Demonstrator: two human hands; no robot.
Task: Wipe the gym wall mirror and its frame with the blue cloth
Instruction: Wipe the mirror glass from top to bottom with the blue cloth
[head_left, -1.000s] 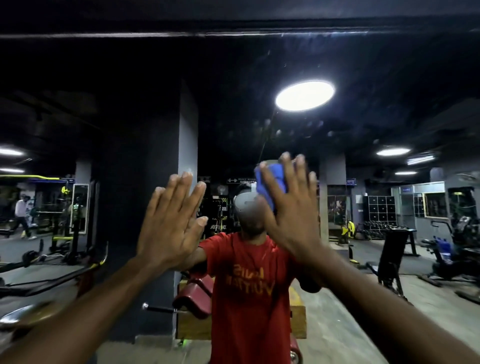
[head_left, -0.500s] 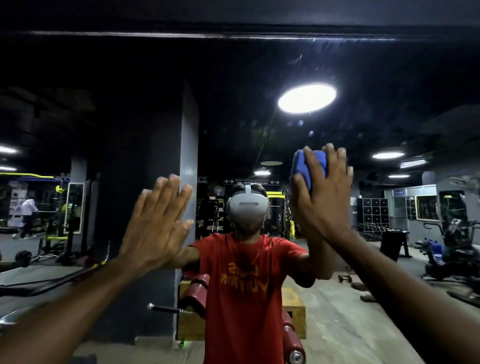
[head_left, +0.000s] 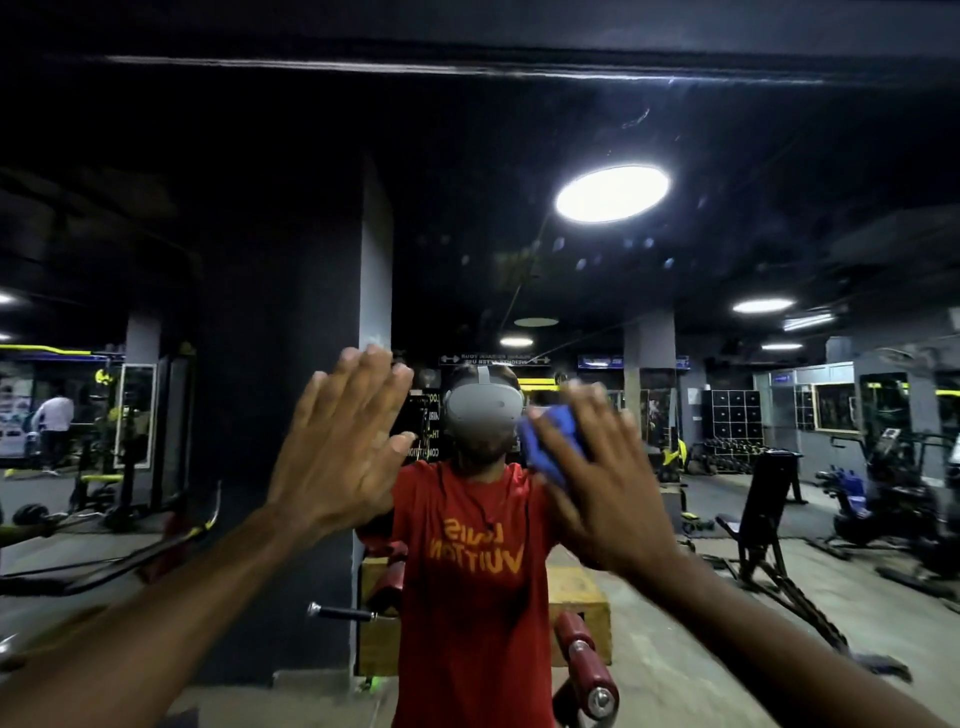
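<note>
I have both arms raised in front of me. My left forearm (head_left: 171, 618) rises from the near left, my right forearm (head_left: 769, 639) from the near right. My left hand (head_left: 340, 447) is flat, palm away from me, fingers straight and together, thumb out to the right. My right hand (head_left: 597, 483), beside it but apart, is blurred; its straight, spread fingers press the blue cloth (head_left: 545, 441).

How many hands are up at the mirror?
2: the left hand, open and bare, left of the reflected headset; the right hand, right of it, pressing the blue cloth.
</note>
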